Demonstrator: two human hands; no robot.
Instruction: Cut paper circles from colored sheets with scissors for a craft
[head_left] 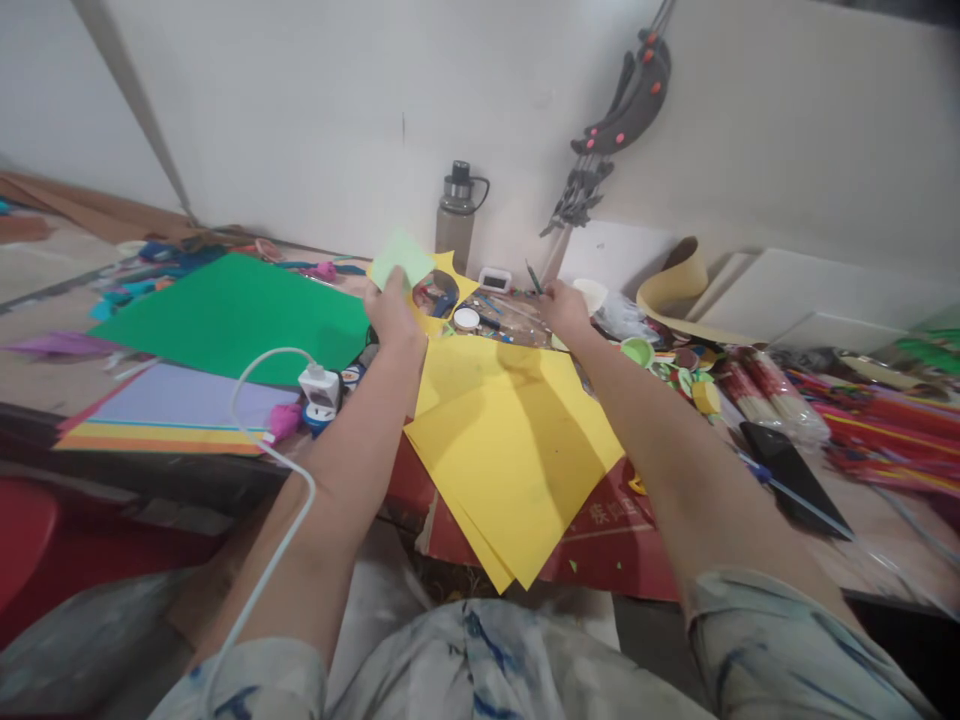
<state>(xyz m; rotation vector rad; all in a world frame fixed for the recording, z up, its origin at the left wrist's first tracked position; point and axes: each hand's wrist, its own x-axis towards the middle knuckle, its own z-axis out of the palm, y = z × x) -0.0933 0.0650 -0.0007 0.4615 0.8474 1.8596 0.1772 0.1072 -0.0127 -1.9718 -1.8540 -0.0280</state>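
Observation:
A small pale green piece of paper [401,250] is pinched in my left hand [395,312], above the far side of the table. Just right of that hand is a yellow paper scrap [463,286] with a rounded cut-out; whether my fingers touch it I cannot tell. My right hand [568,312] grips a thin dark pencil [533,277], its upper end pointing up and left. Between my forearms lie overlapping yellow sheets [517,440], one corner hanging past the near edge of a red board [630,540].
Left are a green sheet [240,320], stacked coloured sheets [187,405] and a white charger [320,385], its cable crossing my left arm. A bottle [454,215] stands by the wall. Right are paper scraps [682,375], a black phone [795,480] and colourful strips [885,430].

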